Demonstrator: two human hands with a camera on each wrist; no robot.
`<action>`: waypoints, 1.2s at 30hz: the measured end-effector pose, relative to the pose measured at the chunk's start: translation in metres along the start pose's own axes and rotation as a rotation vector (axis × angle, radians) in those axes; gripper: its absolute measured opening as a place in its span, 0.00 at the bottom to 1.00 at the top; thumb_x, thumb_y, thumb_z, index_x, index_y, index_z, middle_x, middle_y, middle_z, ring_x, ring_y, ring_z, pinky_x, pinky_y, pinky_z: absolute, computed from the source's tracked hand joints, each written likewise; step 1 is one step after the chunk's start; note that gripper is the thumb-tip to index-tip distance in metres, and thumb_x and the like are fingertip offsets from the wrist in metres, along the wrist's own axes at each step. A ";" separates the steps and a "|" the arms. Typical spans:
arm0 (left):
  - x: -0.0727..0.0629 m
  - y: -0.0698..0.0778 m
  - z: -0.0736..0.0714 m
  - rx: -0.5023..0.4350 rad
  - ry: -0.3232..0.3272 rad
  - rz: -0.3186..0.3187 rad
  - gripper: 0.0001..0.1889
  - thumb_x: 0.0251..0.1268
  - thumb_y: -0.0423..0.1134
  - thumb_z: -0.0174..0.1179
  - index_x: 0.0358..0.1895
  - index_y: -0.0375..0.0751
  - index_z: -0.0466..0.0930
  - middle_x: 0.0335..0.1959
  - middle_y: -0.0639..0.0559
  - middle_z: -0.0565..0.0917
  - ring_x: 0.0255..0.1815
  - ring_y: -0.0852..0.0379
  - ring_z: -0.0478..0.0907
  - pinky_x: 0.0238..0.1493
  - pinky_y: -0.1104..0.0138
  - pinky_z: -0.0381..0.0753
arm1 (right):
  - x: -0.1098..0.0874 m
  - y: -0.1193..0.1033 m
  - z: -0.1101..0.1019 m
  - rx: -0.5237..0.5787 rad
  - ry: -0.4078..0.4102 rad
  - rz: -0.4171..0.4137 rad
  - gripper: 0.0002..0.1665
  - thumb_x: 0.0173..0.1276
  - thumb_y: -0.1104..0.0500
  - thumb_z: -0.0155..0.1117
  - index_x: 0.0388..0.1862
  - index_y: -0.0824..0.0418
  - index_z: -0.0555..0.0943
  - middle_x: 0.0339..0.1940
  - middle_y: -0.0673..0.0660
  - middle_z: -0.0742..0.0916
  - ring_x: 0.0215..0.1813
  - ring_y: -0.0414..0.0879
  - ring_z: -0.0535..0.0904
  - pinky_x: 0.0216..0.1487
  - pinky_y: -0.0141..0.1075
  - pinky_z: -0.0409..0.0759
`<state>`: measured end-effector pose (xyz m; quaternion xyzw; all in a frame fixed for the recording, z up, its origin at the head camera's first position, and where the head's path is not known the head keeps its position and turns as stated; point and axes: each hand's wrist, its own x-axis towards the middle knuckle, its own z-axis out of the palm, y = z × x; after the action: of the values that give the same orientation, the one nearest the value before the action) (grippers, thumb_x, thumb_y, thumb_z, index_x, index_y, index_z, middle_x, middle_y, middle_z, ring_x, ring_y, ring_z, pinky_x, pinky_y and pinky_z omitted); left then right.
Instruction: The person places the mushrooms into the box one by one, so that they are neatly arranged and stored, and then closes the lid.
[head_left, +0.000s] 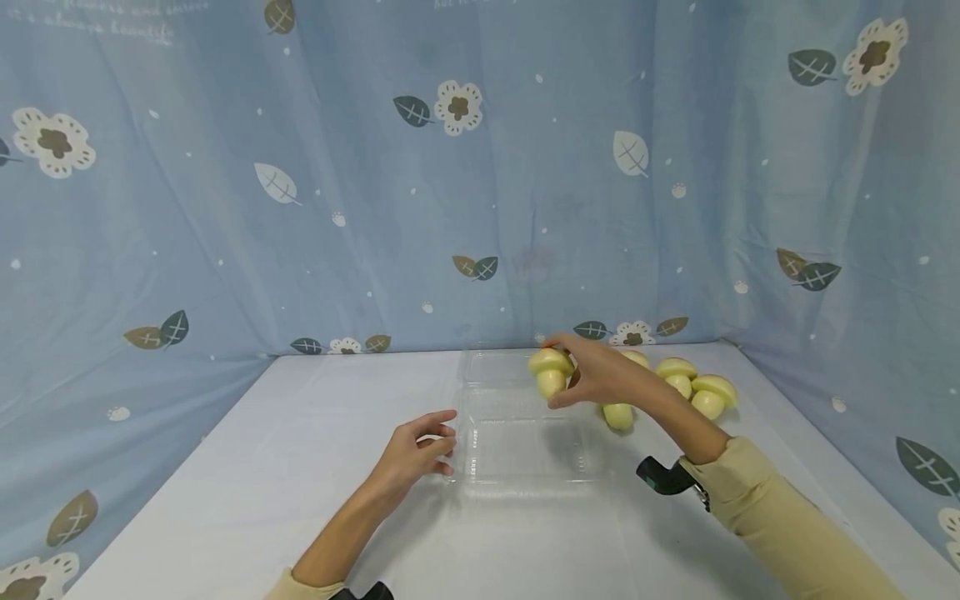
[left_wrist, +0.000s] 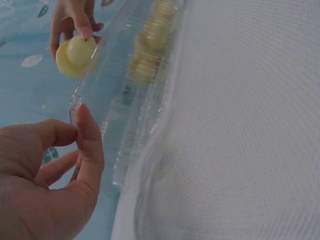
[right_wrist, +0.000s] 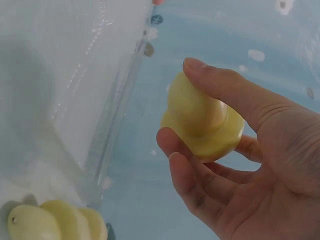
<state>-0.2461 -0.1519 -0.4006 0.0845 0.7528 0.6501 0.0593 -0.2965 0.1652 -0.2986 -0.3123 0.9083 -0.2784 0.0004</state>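
A pale yellow toy mushroom is held in my right hand, above the far part of a clear plastic box. In the right wrist view, thumb and fingers curl round the mushroom, its rounded stem toward the camera. My left hand is at the box's left side. The left wrist view has its thumb and forefinger pinching the clear rim. Several more mushrooms lie on the table right of the box, partly hidden behind my right hand and forearm.
A white cloth covers the table. Behind it and along the sides hangs a blue curtain with leaf and flower prints. A black wrist camera mount juts from the right sleeve over the table.
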 end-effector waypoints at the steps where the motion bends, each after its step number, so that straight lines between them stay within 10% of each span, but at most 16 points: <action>1: 0.000 0.000 0.000 -0.001 0.001 -0.001 0.25 0.68 0.30 0.58 0.68 0.34 0.70 0.47 0.42 0.75 0.38 0.52 0.77 0.32 0.67 0.87 | 0.003 -0.002 0.000 0.000 -0.002 0.002 0.51 0.53 0.51 0.80 0.71 0.60 0.64 0.55 0.59 0.80 0.38 0.43 0.82 0.39 0.34 0.83; 36: -0.001 0.002 0.001 0.005 -0.012 0.010 0.25 0.67 0.31 0.59 0.67 0.33 0.70 0.47 0.43 0.76 0.38 0.54 0.78 0.32 0.67 0.87 | 0.062 -0.044 0.067 -0.153 -0.207 0.042 0.45 0.47 0.48 0.82 0.62 0.52 0.70 0.43 0.48 0.82 0.42 0.42 0.75 0.44 0.35 0.77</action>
<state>-0.2448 -0.1512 -0.3991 0.0924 0.7536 0.6480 0.0603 -0.3100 0.0682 -0.3221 -0.3194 0.9283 -0.1743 0.0762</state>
